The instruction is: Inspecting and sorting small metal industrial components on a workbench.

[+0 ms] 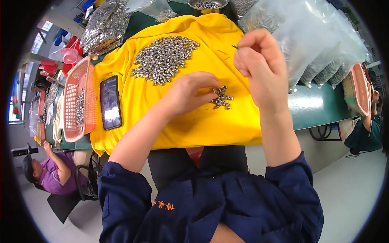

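My left hand (pixel 188 93) reaches over a yellow cloth (pixel 182 127), its thumb and forefinger apart at the edge of a small cluster of metal parts (pixel 222 98). Its fingertips touch or nearly touch these short, shiny, cylinder-shaped pieces. Raised over the right side of the cloth, my right hand (pixel 263 65) is closed in a pinch. A small, dark, thin piece (pixel 235 47) pokes out from its fingertips; its kind is too small to tell. Farther back on the cloth lies a large pile of similar metal parts (pixel 164 58).
A phone (pixel 110 102) and a pink basket (pixel 68 133) stand at the left. Clear bags of metal parts (pixel 106 28) and large plastic bags (pixel 312 44) line the back and right. A metal bowl (pixel 208 5) sits behind. Other people sit at far left (pixel 54 172) and far right (pixel 366 129).
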Tool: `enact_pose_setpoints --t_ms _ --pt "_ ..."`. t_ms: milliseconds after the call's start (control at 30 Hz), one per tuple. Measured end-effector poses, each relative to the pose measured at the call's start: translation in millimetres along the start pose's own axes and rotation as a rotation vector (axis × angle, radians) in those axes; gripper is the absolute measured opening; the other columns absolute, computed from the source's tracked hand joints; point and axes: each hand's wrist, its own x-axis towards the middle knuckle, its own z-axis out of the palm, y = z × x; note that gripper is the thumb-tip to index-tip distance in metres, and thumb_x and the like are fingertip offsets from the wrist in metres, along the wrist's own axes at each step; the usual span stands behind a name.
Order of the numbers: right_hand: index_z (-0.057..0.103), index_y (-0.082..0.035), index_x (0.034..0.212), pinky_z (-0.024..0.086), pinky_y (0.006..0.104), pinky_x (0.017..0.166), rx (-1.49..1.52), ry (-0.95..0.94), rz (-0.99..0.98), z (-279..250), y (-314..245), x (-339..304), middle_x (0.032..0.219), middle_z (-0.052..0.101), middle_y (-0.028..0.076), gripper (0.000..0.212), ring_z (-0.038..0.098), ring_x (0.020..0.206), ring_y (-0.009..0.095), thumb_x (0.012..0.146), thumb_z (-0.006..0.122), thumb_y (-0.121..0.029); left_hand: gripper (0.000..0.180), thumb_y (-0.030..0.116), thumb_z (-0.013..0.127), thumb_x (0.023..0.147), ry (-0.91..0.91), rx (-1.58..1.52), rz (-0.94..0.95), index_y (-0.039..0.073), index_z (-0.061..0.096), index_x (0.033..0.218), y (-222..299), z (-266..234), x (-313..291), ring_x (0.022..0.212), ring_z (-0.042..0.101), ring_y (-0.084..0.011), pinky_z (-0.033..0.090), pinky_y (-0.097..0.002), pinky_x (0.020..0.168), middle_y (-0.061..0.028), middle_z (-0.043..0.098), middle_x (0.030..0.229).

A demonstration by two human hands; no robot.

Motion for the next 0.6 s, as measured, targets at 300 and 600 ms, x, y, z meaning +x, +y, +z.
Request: enact_pose_setpoints --t_ms 300,600 --pt "0.047 -0.002 0.082 0.033 0.0157 0.055 -0.117 0.043 0.129 -40 -3 -59 0.071 0.043 -0.003 0.006 0.037 0.061 0.002 0.078 0.046 0.002 0.044 0.022 0.066 0.066 -0.163 0.29 0.085 0.013 0.052 0.107 22 36 9 0.111 0.039 -0.034 0.031 -0.0434 0.092 -0.0171 0.042 0.116" --pt "0.046 -0.002 0.083 0.033 0.0157 0.054 -0.071 0.018 0.185 -26 -10 -76 0.072 0.044 -0.003 0.006 0.037 0.062 0.002 0.079 0.046 0.002 0.039 0.025 0.063 0.07 -0.063 0.225 0.102 0.011 0.054 0.105 24 44 8 0.111 0.039 -0.0346 0.032 -0.0418 0.092 -0.0175 0.044 0.117"
